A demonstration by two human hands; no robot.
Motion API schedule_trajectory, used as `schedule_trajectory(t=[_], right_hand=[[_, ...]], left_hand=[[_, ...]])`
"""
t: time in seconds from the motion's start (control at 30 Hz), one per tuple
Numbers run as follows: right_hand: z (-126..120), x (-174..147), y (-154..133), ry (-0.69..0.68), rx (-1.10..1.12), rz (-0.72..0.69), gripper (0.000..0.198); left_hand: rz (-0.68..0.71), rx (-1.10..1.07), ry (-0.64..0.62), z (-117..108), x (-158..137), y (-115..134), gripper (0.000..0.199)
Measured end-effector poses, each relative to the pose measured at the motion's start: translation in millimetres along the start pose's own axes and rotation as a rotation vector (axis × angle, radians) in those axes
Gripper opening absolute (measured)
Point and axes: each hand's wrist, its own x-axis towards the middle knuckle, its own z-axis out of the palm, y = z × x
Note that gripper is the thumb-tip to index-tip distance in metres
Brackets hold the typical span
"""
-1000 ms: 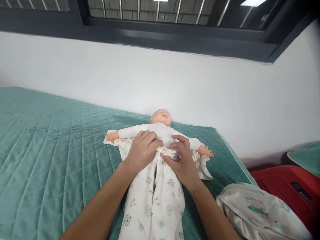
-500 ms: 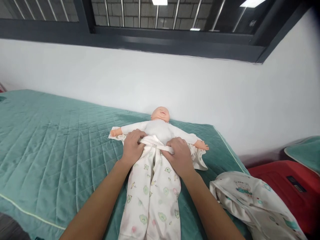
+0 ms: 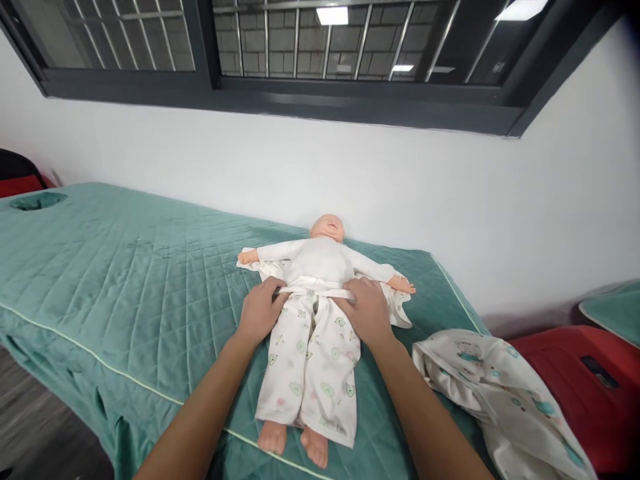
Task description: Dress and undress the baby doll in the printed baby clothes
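My left hand (image 3: pixel 261 310) and right hand (image 3: pixel 367 310) cover the ends of the waistband (image 3: pixel 320 292) mid-frame, while at lower right the printed cloth (image 3: pixel 493 380) runs off the bottom edge and a dark label (image 3: pixel 599 371) is too small to read.

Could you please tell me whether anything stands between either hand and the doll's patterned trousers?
Nothing visible does: the left hand and right hand hold the trousers at the waistband, one at each side. The printed cloth lies apart, farther right.
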Motion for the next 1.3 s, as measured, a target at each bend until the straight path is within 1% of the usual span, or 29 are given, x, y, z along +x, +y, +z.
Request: schedule_trajectory(t=[0.07, 0.2, 0.3, 0.4, 0.53, 0.63, 0.73, 0.8, 0.87, 0.97, 1.07, 1.17, 1.2, 1.23, 1.3], right_hand=[[-3, -16, -8, -0.017, 0.067, 0.083, 0.024], [-11, -40, -27, -0.092, 0.364, 0.309, 0.023], [-13, -39, -36, -0.092, 0.491, 0.446, 0.030], [-10, -27, -35, -0.030, 0.490, 0.522, 0.035], [0, -6, -24, 0.005, 0.412, 0.529, 0.036], [9, 5, -13, 0.032, 0.388, 0.507, 0.035], [16, 7, -7, 0.051, 0.410, 0.494, 0.034], [18, 5, -5, 0.055, 0.431, 0.496, 0.032], [19, 3, -2, 0.077, 0.438, 0.478, 0.027], [23, 3, 4, 0.137, 0.441, 0.410, 0.019], [26, 4, 6, 0.156, 0.457, 0.349, 0.019], [20, -6, -4, 0.117, 0.473, 0.324, 0.010], [15, -13, -10, 0.084, 0.492, 0.307, 0.006], [9, -21, -17, 0.041, 0.517, 0.290, 0.005], [-4, -40, -33, -0.057, 0.559, 0.268, 0.016]], left_hand=[[0.002, 0.047, -0.014, 0, 1, 1, 0.019], [0.030, 0.078, -0.053, -2, 1, 4, 0.022], [0.068, 0.079, -0.055, -2, 3, 8, 0.024], [0.100, 0.118, -0.061, 1, 13, 15, 0.025], [0.138, 0.171, -0.060, 8, 39, 25, 0.023], [0.137, 0.200, -0.054, 16, 57, 26, 0.023], [0.126, 0.238, -0.053, 20, 61, 23, 0.026], [0.109, 0.261, -0.041, 18, 53, 20, 0.026], [0.103, 0.258, -0.019, 14, 36, 19, 0.024], [0.170, 0.220, 0.028, 8, 2, 23, 0.023], [0.238, 0.168, 0.091, 6, -24, 28, 0.027], [0.213, 0.032, 0.108, 8, -28, 31, 0.018], [0.199, -0.030, 0.106, 9, -26, 30, 0.015], [0.190, -0.093, 0.104, 10, -23, 30, 0.016], [0.186, -0.193, 0.092, 12, -17, 28, 0.022]])
